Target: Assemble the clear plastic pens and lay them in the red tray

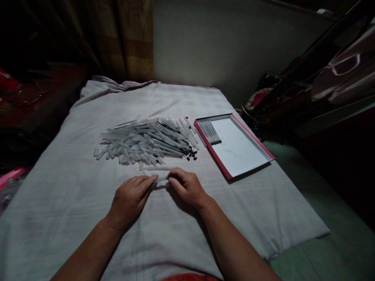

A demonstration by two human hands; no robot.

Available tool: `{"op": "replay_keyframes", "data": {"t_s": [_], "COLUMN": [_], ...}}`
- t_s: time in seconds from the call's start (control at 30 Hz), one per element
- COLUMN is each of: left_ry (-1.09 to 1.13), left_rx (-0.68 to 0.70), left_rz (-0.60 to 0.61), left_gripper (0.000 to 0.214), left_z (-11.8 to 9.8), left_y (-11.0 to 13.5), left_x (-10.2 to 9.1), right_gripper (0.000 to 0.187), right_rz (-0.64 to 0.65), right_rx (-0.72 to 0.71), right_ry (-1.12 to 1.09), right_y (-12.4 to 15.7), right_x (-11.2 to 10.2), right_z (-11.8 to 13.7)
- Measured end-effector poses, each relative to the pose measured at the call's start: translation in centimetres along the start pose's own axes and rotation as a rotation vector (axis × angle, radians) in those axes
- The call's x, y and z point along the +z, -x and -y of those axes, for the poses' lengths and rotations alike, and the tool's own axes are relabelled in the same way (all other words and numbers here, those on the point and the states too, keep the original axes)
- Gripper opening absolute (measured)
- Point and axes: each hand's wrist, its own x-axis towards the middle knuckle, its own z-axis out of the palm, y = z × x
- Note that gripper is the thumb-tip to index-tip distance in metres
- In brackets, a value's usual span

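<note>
Close to the table's near half, a translucent pen [162,179] is held level between my two hands. My left hand [131,195] is closed round its left part, hiding that end. The fingers of my right hand [189,187] pinch the dark right end of the pen. Just beyond my fingertips lies a clear pen barrel [161,168], with a short clear piece, perhaps a cap [141,166], beside it. Farther back spreads a heap of pen parts [140,136]: clear barrels, dark refills and clear caps. Several small black plugs [191,156] lie at its right edge.
Right of the heap sits a shallow red-edged box [215,160] with a white bottom; a row of several pens [209,132] with black ends lies in its far left corner. A tiny red piece [186,117] is near it. A pale cloth [73,175] covers the table.
</note>
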Motion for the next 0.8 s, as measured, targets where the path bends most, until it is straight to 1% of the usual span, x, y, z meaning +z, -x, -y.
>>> {"op": "replay_keyframes", "data": {"t_s": [0.2, 0.37, 0.43, 0.6, 0.73, 0.8], "left_ry": [-0.024, -0.03, -0.052, -0.129, -0.132, -0.136], "left_rx": [0.018, 0.03, 0.015, -0.065, -0.078, -0.058], "left_rz": [-0.045, -0.052, -0.051, -0.034, -0.011, -0.013], "left_gripper": [0.03, 0.031, 0.032, 0.037, 0.035, 0.034], "left_z": [0.2, 0.3, 0.2, 0.3, 0.3, 0.3], "left_y": [0.2, 0.1, 0.0, -0.1, -0.2, -0.2], "left_x": [0.0, 0.2, 0.3, 0.6, 0.7, 0.8], "right_gripper": [0.024, 0.027, 0.028, 0.029, 0.028, 0.029], "right_rz": [-0.014, -0.032, -0.064, -0.2, -0.225, -0.207], "right_rx": [0.022, 0.054, 0.071, 0.159, 0.191, 0.154], "right_ry": [-0.028, -0.059, -0.084, -0.195, -0.262, -0.266], "right_y": [-0.2, -0.3, -0.4, -0.7, -0.9, -0.8], "right_x": [0.3, 0.4, 0.4, 0.3, 0.4, 0.6], "right_z": [0.1, 0.2, 0.1, -0.6, -1.5, -1.7]}}
